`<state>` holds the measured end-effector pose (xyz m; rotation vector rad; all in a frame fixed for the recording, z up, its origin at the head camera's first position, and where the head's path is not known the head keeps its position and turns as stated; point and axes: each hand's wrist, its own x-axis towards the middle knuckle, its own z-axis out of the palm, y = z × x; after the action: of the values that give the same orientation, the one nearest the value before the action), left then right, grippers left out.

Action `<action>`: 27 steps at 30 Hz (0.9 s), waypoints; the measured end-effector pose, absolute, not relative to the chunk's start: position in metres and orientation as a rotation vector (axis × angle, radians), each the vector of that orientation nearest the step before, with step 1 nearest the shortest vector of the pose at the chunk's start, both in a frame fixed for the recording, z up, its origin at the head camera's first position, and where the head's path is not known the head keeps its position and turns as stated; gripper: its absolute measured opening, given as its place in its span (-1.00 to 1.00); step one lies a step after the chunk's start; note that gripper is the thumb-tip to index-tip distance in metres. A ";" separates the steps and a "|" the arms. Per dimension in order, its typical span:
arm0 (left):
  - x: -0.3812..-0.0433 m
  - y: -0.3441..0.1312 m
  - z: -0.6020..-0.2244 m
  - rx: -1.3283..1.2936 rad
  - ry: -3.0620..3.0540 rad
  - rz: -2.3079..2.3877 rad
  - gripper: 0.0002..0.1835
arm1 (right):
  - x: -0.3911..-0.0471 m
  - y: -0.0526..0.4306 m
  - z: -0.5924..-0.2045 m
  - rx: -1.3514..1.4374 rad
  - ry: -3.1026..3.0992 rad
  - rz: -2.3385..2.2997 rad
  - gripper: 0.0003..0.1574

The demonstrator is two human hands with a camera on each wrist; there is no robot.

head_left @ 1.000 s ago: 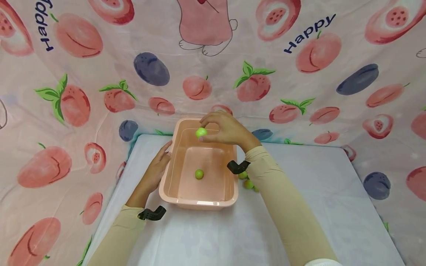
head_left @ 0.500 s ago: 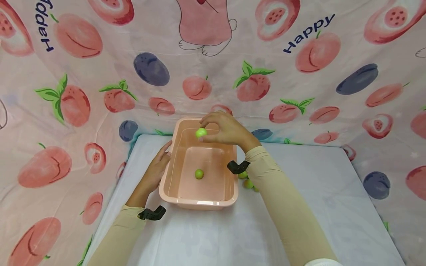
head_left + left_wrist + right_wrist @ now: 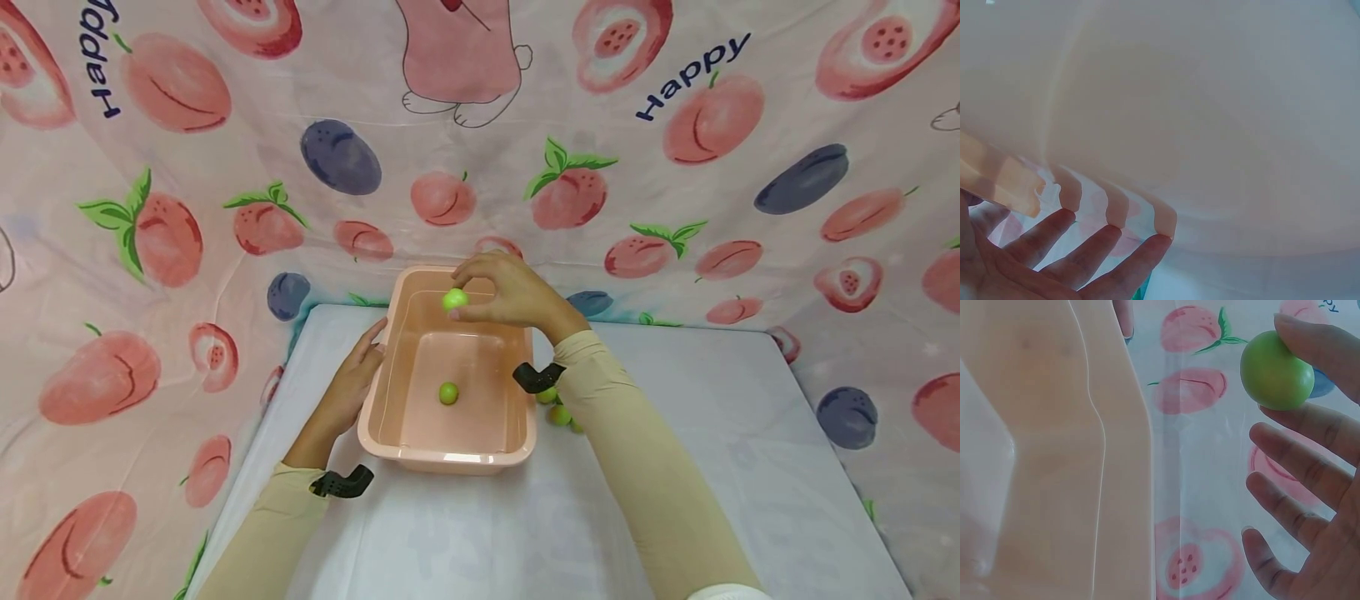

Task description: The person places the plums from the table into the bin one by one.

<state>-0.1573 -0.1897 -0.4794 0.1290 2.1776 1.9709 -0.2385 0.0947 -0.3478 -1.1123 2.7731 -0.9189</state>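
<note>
My right hand (image 3: 510, 292) pinches a small, round green fruit (image 3: 1277, 370) between thumb and index finger, high over the far end of a peach-coloured plastic basin (image 3: 461, 461). In the right wrist view the other fingers are spread and hold nothing. A second green fruit (image 3: 448, 393) lies on the basin floor. My left hand (image 3: 348, 392) is at the basin's left side. Seen in the left wrist view, its extended fingers (image 3: 1125, 269) touch the outside of the basin (image 3: 1147, 106) with their tips, below the rim; the thumb is mostly hidden.
Several more green fruits (image 3: 558, 415) lie to the right of the basin, partly hidden by the right forearm. A white cloth (image 3: 720, 433) covers the table. A fruit-printed curtain (image 3: 450, 150) hangs behind and at the sides.
The head view has shifted very slightly. Both hands, the basin and the green fruits stay as they were.
</note>
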 end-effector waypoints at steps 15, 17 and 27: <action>-0.157 -0.190 -0.478 0.133 2.182 1.962 -0.38 | -0.239 0.102 -0.348 -1.099 2.788 -0.897 -0.49; -0.156 -0.189 -0.478 0.129 2.186 1.961 -0.38 | -0.238 0.105 -0.348 -1.083 2.788 -0.893 -0.47; -0.155 -0.189 -0.477 0.127 2.181 1.961 -0.39 | -0.237 0.129 -0.353 -1.042 2.821 -0.949 -0.53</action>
<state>-0.1551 -0.1894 -0.4772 0.1273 2.1807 1.9608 -0.2372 0.1291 -0.3533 -1.0417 2.8206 -0.9485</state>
